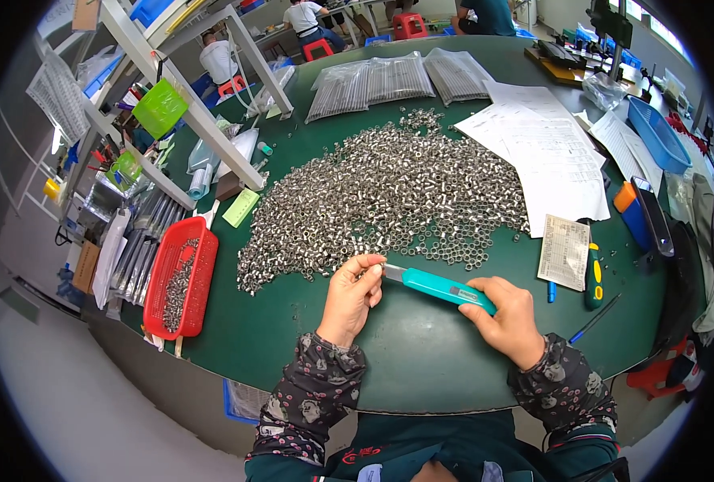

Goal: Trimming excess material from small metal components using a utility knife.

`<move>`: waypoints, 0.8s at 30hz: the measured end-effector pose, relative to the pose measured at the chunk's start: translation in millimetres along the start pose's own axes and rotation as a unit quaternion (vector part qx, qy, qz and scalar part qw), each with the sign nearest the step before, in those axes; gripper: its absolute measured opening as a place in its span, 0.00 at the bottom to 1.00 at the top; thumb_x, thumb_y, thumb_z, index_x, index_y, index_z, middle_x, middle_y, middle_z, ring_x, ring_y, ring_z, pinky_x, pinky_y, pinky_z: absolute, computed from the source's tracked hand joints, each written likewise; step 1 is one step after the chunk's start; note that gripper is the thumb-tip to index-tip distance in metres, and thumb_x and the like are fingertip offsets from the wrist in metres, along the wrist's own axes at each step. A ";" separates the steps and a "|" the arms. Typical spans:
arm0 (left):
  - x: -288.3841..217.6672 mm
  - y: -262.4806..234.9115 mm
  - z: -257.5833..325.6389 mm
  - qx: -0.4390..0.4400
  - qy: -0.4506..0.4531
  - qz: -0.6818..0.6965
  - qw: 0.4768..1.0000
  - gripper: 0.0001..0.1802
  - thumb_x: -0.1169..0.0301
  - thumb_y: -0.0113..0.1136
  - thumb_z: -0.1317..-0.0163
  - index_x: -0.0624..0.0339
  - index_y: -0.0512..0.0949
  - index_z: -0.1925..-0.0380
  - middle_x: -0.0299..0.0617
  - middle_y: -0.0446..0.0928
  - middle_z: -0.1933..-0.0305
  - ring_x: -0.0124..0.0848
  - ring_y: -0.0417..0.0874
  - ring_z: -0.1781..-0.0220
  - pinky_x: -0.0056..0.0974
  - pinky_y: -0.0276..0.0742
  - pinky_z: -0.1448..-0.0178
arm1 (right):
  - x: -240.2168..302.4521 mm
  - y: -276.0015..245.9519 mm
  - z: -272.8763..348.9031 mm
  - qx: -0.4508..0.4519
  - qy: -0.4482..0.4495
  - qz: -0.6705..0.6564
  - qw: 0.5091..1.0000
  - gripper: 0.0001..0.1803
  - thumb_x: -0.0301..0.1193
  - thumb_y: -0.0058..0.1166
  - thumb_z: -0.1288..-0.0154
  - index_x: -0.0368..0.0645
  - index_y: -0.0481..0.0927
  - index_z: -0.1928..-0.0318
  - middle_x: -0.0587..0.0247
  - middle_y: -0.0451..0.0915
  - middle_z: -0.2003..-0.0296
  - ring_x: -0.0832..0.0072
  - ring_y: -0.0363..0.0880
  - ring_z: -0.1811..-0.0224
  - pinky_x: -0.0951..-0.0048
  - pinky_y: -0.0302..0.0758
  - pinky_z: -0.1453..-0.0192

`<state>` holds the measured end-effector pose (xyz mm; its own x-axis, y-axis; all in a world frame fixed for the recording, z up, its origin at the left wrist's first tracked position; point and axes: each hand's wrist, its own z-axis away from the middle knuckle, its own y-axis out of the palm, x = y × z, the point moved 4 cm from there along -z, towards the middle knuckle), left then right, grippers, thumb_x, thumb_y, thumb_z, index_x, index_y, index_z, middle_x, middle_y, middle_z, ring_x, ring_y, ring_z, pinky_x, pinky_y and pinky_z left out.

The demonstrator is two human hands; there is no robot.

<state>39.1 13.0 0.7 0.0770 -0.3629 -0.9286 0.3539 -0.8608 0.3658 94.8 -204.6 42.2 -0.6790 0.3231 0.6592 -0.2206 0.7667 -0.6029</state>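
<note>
My right hand [508,312] is wrapped round the teal handle of a utility knife [441,286], with the thumb near its slider. The metal blade is out and points left toward my left hand [350,291]. There my thumb and fingers are pinched together at the blade's tip; what they hold is too small to make out, perhaps one of the metal rings. Just beyond both hands spreads a large heap of short silver metal rings [389,185] on the green tabletop [421,353]. Some rings at its near right edge lie in a single layer.
A red plastic basket [204,273] with more rings stands at the left edge. Bagged metal rods [397,79] lie behind the heap, papers [546,145] to its right. A printed card [564,251], a yellow-green screwdriver [594,277] and a pen [596,318] lie at right. Shelf posts rise at left.
</note>
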 end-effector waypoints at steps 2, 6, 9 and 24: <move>1.1 0.7 0.0 0.003 -0.039 0.077 0.996 0.07 0.76 0.51 0.42 0.64 0.72 0.63 0.36 0.71 0.71 0.17 0.63 0.80 0.22 0.61 0.80 | -0.7 -3.5 -1.1 -0.040 -0.003 -0.017 0.999 0.12 0.31 0.57 0.51 0.38 0.76 0.66 0.54 0.76 0.75 0.63 0.75 0.76 0.69 0.70 0.73; 2.2 -3.1 -0.6 0.020 -0.042 0.130 0.990 0.08 0.76 0.49 0.42 0.64 0.72 0.62 0.39 0.72 0.70 0.20 0.64 0.78 0.23 0.61 0.79 | -7.6 -3.4 -2.1 -0.046 0.023 -0.076 0.996 0.13 0.31 0.58 0.51 0.37 0.76 0.66 0.53 0.76 0.73 0.60 0.75 0.75 0.68 0.70 0.72; 1.8 -2.2 -0.9 0.022 -0.046 0.128 0.990 0.07 0.75 0.48 0.41 0.62 0.72 0.63 0.36 0.71 0.71 0.18 0.64 0.78 0.23 0.61 0.79 | -7.1 1.9 -0.3 -0.021 0.022 -0.069 0.997 0.13 0.33 0.58 0.51 0.37 0.76 0.66 0.53 0.76 0.73 0.61 0.75 0.75 0.69 0.70 0.71; 4.6 -1.0 -1.2 0.044 -0.083 0.153 0.984 0.08 0.74 0.47 0.40 0.65 0.71 0.63 0.36 0.68 0.73 0.20 0.64 0.78 0.23 0.59 0.80 | -13.5 -0.9 -4.1 0.014 0.106 -0.136 0.985 0.13 0.32 0.57 0.51 0.37 0.76 0.66 0.53 0.76 0.76 0.66 0.76 0.77 0.73 0.70 0.72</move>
<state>40.3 12.6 -4.0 0.0114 -0.6561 -0.7546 0.2544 -0.7279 0.6367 107.1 -207.4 35.7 -0.4316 0.2176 0.8754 -0.3954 0.8267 -0.4004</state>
